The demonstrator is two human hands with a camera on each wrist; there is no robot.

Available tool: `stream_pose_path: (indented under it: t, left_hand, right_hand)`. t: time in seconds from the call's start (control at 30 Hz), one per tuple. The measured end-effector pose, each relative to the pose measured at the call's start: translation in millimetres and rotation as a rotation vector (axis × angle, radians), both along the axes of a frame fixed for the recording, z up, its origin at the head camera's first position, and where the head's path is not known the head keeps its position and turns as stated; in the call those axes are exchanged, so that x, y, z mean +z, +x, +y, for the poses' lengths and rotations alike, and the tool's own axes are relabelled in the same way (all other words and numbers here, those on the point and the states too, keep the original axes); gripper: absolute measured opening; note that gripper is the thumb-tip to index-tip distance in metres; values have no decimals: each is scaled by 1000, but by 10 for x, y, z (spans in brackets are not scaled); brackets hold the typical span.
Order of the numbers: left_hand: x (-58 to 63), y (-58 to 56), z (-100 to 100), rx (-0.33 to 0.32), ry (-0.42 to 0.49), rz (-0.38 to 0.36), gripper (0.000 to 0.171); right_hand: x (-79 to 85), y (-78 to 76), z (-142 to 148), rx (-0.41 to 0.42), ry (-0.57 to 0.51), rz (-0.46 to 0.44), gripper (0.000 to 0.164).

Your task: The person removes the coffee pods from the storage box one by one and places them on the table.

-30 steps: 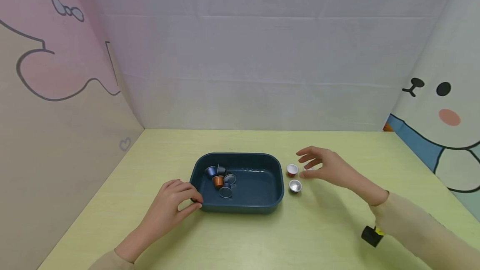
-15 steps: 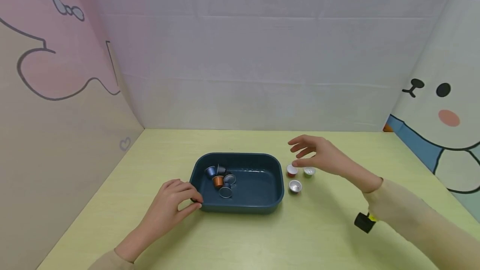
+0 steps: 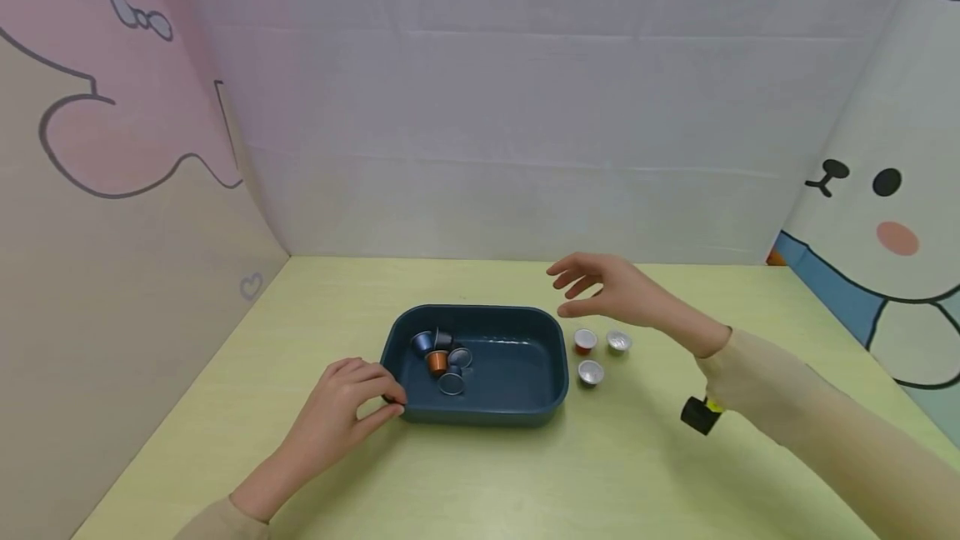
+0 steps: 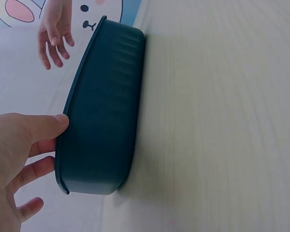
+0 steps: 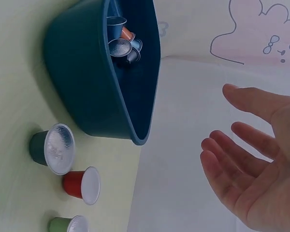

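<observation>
A dark blue plastic tub (image 3: 513,382) stands on the table, with several coffee capsules in its left part, among them an orange capsule (image 3: 437,363) and a blue capsule (image 3: 422,343). My left hand (image 3: 347,402) pinches the tub's rim at the near left corner, thumb outside. The right hand (image 3: 615,290) hovers in the air past the tub's far right corner, fingers loosely bent and holding nothing. Below it, right of the tub, sit a red capsule (image 5: 73,183), a green capsule (image 5: 60,224) and a dark green capsule (image 5: 38,147), foil lids showing.
The pale yellow table (image 3: 480,482) ends against a white back wall (image 3: 525,140). Cartoon-printed panels stand at the left (image 3: 135,273) and right. A small black device (image 3: 701,415) hangs under the right sleeve.
The right hand has moved left and away from me, up from the loose capsules, uncovering the green one. My left hand stays on the tub's rim.
</observation>
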State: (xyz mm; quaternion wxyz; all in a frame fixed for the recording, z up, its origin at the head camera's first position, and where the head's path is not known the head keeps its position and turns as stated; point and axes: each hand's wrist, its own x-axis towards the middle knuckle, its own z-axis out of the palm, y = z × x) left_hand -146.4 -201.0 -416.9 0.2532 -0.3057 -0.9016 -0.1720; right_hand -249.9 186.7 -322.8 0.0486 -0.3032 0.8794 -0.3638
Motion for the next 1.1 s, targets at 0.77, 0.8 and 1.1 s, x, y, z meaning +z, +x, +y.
stream_pose_path:
  t: [0.77,0.8,1.1]
  left_hand:
    - [-2,-12,8,9,-6,-19,23]
    - [-4,-13,9,9,-7,-21,23]
    - [11,-14,0,3,-15,-11,22]
  right_hand:
    - [199,-458,-469,243,88,-57,50]
    - [203,-475,-485,249,86,-61,50]
    - [154,-603,-710,283,84,-57,49]
